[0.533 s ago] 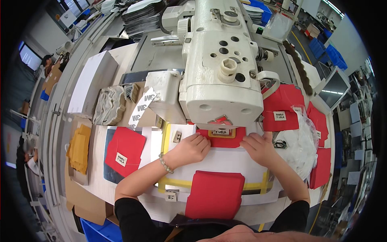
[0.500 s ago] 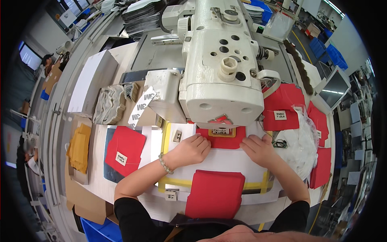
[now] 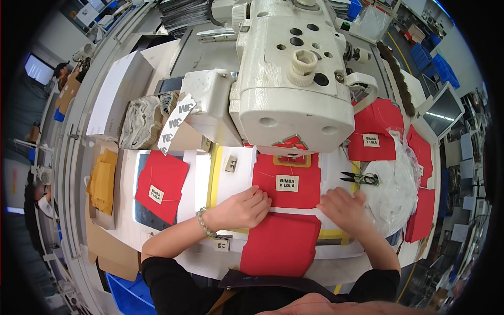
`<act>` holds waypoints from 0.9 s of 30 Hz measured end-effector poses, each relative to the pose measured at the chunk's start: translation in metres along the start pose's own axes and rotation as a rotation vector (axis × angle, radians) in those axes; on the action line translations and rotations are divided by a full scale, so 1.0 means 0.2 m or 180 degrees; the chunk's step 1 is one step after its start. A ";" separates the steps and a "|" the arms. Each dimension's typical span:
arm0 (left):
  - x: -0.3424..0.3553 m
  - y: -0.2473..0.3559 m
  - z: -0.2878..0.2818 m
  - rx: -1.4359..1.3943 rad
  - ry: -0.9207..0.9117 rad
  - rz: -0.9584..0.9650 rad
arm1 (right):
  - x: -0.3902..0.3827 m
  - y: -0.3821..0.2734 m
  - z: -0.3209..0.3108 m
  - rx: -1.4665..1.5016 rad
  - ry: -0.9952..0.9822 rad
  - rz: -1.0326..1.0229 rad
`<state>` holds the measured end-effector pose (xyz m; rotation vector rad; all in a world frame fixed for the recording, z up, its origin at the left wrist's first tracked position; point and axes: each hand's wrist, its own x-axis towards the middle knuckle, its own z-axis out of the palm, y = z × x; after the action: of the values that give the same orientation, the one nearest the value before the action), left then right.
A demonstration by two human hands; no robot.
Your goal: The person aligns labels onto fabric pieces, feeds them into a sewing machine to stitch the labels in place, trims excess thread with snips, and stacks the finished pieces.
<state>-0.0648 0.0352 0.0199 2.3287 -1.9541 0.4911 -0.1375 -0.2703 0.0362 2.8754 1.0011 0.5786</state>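
Observation:
A red fabric piece [image 3: 294, 195] with a sewn cream label [image 3: 287, 183] lies below the white sewing machine head [image 3: 289, 115], its far part reaching a yellow frame under the head. My left hand [image 3: 241, 207] has its fingers curled closed on the piece's lower-left corner. My right hand [image 3: 341, 209] is at its lower-right edge, fingers bent but apart. Just nearer me lies a red fabric stack [image 3: 278, 247]. Small scissors [image 3: 367, 178] lie above my right hand, and a small label pile [image 3: 230, 164] sits left of the piece.
Red labelled pieces lie left [image 3: 160, 176] and right [image 3: 378, 152]. Yellow pieces [image 3: 102, 181] fill a carton at the left, below a long white box [image 3: 113, 97]. A plastic bag [image 3: 394, 199] is at the right. Co-workers [image 3: 64, 76] are at the far left; a blue bin [image 3: 126, 294] is lower left.
The red piece has come toward me from under the machine head, showing its label. Both hands have moved lower with it, and the view has shifted slightly.

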 end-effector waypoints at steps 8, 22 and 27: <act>-0.02 0.00 0.00 -0.0043 -0.0044 -0.0021 | -0.12 0.24 -0.12 -0.0049 -0.0816 0.1752; -0.03 0.00 0.02 -0.0173 -0.0003 -0.0118 | -0.22 0.33 0.01 -0.0240 0.0933 0.1134; -0.04 0.00 0.02 -0.0217 0.0021 -0.0138 | -0.13 0.27 -0.10 -0.0292 0.0445 0.1690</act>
<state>-0.0655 0.0408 0.0134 2.3197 -1.8820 0.4215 -0.1320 -0.3299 0.0549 3.0415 0.1912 0.8331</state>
